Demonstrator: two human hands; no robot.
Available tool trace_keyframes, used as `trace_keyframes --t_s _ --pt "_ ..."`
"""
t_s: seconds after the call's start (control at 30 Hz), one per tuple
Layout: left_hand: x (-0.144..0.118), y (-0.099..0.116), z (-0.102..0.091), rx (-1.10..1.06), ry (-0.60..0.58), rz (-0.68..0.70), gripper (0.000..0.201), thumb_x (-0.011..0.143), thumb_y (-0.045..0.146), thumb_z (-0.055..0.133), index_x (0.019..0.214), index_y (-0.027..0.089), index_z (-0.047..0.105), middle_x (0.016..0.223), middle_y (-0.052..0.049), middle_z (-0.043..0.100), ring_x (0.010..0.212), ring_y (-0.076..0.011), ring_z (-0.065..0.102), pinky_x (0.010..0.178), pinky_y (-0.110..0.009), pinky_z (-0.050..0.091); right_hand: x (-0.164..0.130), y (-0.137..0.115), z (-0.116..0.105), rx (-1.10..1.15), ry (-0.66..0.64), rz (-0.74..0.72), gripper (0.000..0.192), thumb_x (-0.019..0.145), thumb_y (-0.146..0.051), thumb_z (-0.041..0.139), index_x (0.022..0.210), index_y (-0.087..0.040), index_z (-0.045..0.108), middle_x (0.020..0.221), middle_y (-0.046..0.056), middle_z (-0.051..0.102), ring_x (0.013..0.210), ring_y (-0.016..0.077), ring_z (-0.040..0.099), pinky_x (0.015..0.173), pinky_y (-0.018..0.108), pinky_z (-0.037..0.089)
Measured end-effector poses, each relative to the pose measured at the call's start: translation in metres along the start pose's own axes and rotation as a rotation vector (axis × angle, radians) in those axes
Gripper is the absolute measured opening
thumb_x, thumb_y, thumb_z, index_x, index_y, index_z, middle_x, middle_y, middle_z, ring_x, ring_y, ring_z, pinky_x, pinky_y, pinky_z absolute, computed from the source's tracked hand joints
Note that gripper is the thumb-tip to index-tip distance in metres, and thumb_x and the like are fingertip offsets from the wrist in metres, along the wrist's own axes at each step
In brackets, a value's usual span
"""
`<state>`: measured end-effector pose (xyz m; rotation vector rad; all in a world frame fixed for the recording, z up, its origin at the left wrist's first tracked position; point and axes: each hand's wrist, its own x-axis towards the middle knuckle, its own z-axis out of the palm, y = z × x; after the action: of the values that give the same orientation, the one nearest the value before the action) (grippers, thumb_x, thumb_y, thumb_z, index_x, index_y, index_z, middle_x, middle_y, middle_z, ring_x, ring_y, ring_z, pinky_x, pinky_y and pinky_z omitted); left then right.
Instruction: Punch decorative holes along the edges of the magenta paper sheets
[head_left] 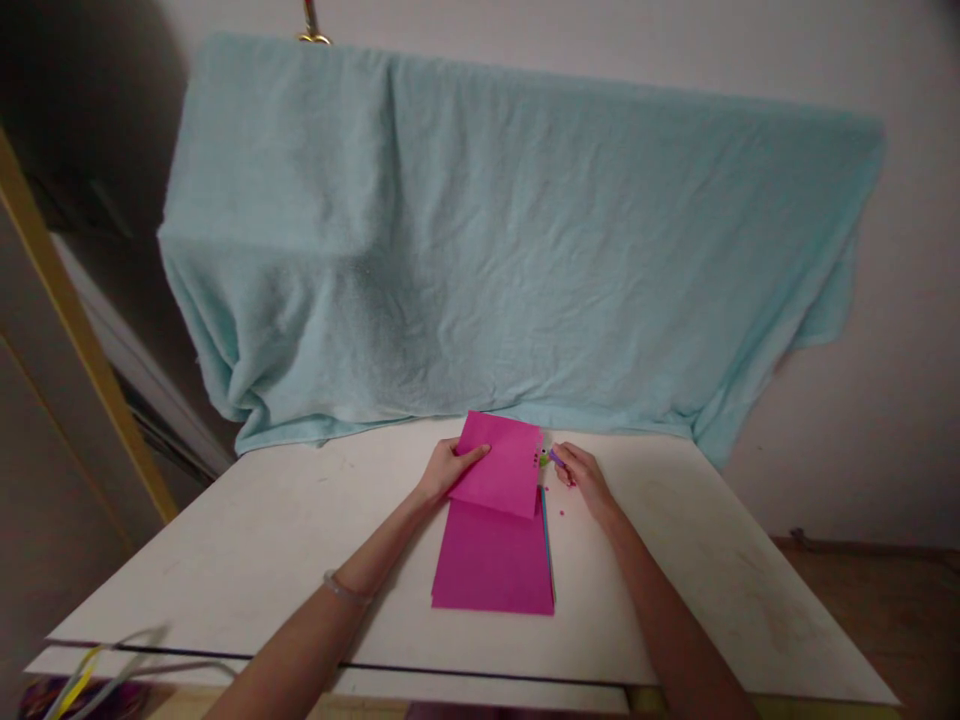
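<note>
My left hand [448, 468] grips a sheet of pink paper [496, 470], thumb on top and fingers underneath, raised over the table. Along the sheet's right edge runs a row of small holes. At that edge my right hand [582, 474] is closed around a small purple and green hole punch [555, 457]; its head is partly hidden by the paper. Below the raised sheet lies a stack of paper [493, 562], pink on top, with a blue edge showing on its right side. A few tiny pink paper dots [562, 513] are scattered beneath my right hand.
The white table [315, 560] has a dark seam near its front edge. A light blue towel [540, 250] hangs behind it and touches the back edge. Grey and yellow straps or cables [82, 680] are at the front left corner.
</note>
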<state>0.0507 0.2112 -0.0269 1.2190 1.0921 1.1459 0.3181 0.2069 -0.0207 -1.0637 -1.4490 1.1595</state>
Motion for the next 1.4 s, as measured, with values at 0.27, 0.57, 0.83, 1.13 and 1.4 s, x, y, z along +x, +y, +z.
trace_keyframes --t_s 0.27,0.57,0.83,1.13,1.4 --pt "-0.003 0.003 -0.002 0.02 0.057 -0.013 0.051 0.063 0.054 0.074 0.087 0.009 0.07 0.073 -0.007 0.069 0.056 -0.0163 0.06 0.049 -0.023 0.042 -0.002 -0.002 0.007 -0.048 -0.082 0.048 0.046 0.081 -0.064 0.053 0.069 -0.02 0.056 0.046 -0.005 0.045 0.04 0.0101 0.035 0.042 0.025 0.023" --pt "-0.001 0.003 0.003 0.019 0.061 -0.004 0.05 0.062 0.054 0.075 0.084 0.009 0.071 0.071 -0.007 0.068 0.055 -0.0157 0.059 0.047 -0.022 0.04 -0.003 -0.004 0.013 -0.095 -0.101 0.084 0.048 0.082 -0.064 0.052 0.064 -0.021 0.052 0.047 -0.003 0.049 0.041 0.011 0.04 0.042 0.025 0.029" --pt "-0.001 0.004 0.005 -0.027 0.075 -0.016 0.053 0.062 0.054 0.075 0.088 0.008 0.07 0.072 -0.008 0.069 0.055 -0.0161 0.059 0.048 -0.022 0.042 -0.003 -0.008 0.012 -0.109 -0.106 0.066 0.051 0.082 -0.066 0.051 0.06 -0.021 0.053 0.048 -0.002 0.051 0.042 0.012 0.042 0.044 0.026 0.031" --pt "-0.001 0.003 0.003 0.001 0.058 0.015 0.05 0.065 0.054 0.073 0.087 0.009 0.07 0.074 -0.007 0.069 0.056 -0.0159 0.059 0.049 -0.022 0.042 -0.002 -0.002 0.012 -0.125 -0.132 0.057 0.049 0.083 -0.065 0.051 0.062 -0.02 0.054 0.046 -0.002 0.05 0.042 0.0116 0.041 0.045 0.026 0.031" --pt "-0.001 0.0 0.003 0.048 0.061 0.056 0.052 0.066 0.055 0.071 0.088 0.008 0.07 0.077 -0.009 0.07 0.06 -0.0165 0.06 0.049 -0.021 0.04 -0.003 -0.004 0.012 -0.107 -0.157 0.087 0.046 0.081 -0.065 0.053 0.068 -0.021 0.057 0.046 -0.003 0.049 0.043 0.0122 0.039 0.045 0.026 0.029"
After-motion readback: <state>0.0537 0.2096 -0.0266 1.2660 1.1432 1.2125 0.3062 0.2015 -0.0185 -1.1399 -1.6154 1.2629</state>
